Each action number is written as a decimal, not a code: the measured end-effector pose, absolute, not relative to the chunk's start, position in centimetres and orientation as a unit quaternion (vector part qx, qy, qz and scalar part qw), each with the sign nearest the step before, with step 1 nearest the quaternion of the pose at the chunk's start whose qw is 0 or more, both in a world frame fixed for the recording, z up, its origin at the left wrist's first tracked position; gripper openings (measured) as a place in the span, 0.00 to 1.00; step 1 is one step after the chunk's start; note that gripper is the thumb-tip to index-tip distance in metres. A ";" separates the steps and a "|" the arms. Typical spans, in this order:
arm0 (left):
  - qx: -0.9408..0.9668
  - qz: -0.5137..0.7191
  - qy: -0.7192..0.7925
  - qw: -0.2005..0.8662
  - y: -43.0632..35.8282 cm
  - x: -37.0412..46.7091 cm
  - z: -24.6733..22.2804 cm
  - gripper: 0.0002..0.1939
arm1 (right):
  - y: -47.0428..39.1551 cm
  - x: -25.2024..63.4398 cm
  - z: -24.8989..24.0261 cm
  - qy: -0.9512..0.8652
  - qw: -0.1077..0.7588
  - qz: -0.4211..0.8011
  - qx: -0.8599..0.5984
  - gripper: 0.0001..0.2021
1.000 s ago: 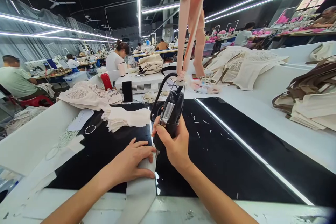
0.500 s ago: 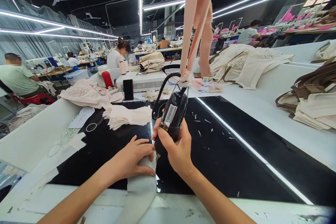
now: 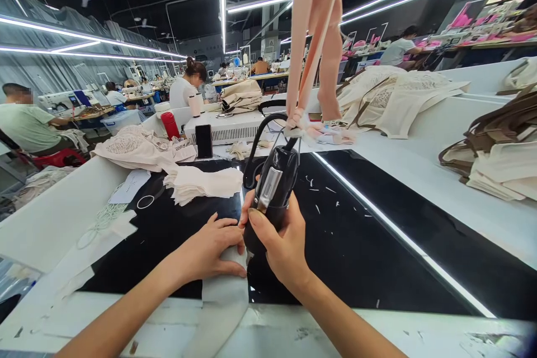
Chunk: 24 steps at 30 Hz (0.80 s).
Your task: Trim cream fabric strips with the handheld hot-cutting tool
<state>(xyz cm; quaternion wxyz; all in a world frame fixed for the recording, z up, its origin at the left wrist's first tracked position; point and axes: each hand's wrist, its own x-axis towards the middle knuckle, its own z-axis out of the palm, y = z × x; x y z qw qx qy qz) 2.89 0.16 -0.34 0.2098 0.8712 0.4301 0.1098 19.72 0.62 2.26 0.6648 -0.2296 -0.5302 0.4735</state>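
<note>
My right hand [image 3: 285, 240] is wrapped around a black handheld electric trimmer [image 3: 277, 179] with a metal plate on its body and a black cord at its top. Its lower end touches or nearly touches the right edge of a pale strip of fabric [image 3: 226, 302]; the tip is mostly hidden. Pink fabric bands [image 3: 308, 39], knotted at the trimmer's top, hang from above. On the strip lies my left hand [image 3: 216, 249], palm down, its thumb and fingers spread. The strip hangs toward me over the front of the black table panel [image 3: 356, 268].
Behind my left hand lies a stack of cream fabric pieces [image 3: 201, 183]. A phone [image 3: 203, 141] leans against a white box [image 3: 232, 128]. Cream bras [image 3: 398, 98] and brown-strapped pieces [image 3: 495, 140] lie to the right. White scraps [image 3: 318, 210] dot the panel. People work at machines beyond.
The trimmer and my right hand have shifted slightly toward me along the strip's edge. My left hand keeps its place on the fabric. The whole view has moved a little.
</note>
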 end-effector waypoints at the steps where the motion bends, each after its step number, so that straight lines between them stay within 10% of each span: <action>1: 0.873 0.112 0.425 0.209 0.2 2.8 -0.4 0.15 | 0.6 19.7 2.2 -0.530 0.665 0.474 -0.228 0.10; 24: 0.883 0.146 0.438 0.079 -1.7 2.7 -1.0 0.13 | 0.7 19.6 2.1 -0.551 0.660 0.438 -0.262 0.09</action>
